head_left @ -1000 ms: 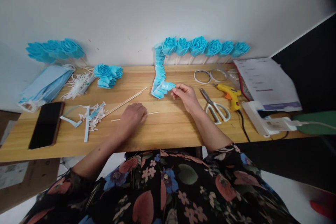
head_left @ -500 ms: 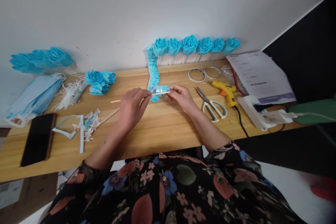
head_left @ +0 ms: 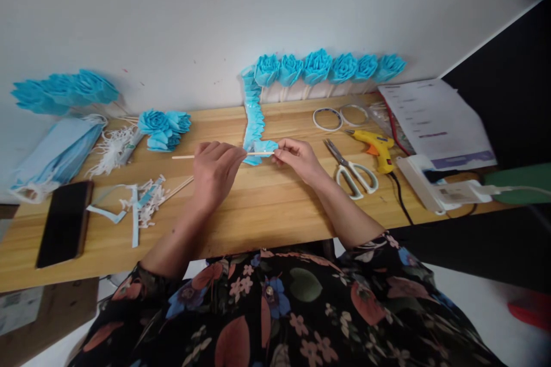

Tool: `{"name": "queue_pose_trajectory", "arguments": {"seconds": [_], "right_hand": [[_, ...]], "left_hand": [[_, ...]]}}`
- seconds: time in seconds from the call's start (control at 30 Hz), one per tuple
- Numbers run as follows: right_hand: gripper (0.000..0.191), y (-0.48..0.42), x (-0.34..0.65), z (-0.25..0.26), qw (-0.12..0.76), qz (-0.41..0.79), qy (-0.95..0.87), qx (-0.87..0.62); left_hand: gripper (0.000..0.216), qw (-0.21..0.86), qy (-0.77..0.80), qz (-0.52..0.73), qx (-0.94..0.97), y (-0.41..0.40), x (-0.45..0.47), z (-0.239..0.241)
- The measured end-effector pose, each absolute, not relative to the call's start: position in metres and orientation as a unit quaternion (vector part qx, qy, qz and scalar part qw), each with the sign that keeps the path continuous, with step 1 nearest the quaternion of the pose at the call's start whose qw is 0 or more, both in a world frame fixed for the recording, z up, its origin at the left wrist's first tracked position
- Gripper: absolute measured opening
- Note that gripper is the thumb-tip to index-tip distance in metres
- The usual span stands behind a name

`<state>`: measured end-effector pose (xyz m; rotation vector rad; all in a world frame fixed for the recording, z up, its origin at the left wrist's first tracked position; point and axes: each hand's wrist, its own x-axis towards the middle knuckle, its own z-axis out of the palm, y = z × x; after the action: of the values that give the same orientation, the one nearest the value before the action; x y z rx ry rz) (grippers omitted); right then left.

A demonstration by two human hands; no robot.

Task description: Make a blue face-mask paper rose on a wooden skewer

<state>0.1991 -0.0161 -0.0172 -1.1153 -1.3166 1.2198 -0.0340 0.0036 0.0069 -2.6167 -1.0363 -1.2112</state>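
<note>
Largest first, we are working over a wooden counter (head_left: 267, 206) set against a pale wall. Along its back edge, we are seeing a row of six blue flowers (head_left: 317, 67) standing on stems. At right, a printed sheet (head_left: 434, 120) is lying near the wall; at far left, we are noting a stack of masks (head_left: 60, 146). A pleated blue strip (head_left: 253, 114) is running from the row's left end toward us and bending rightward at its near end. Our left hand (head_left: 217, 169) is gripping the stick, fingers curled around it; our right hand (head_left: 298, 159) is pinching the strip's end. Right of that hand, a yellow glue gun (head_left: 372, 149) and scissors (head_left: 350, 172) are resting. The thin stick (head_left: 183, 157) is lying nearly level across the strip's near end, its right tip reaching our right fingertips; we cannot tell whether they are gripping it too.
</note>
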Motion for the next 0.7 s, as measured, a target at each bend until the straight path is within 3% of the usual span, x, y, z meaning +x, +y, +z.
{"name": "queue_pose_trajectory", "arguments": {"seconds": [0.7], "right_hand": [[0.025, -0.0155, 0.2002, -0.0207, 0.487, 0.512, -0.537, -0.46]], "left_hand": [[0.018, 0.025, -0.372, -0.359, -0.856, 0.0032, -0.0355, 0.0062]]}}
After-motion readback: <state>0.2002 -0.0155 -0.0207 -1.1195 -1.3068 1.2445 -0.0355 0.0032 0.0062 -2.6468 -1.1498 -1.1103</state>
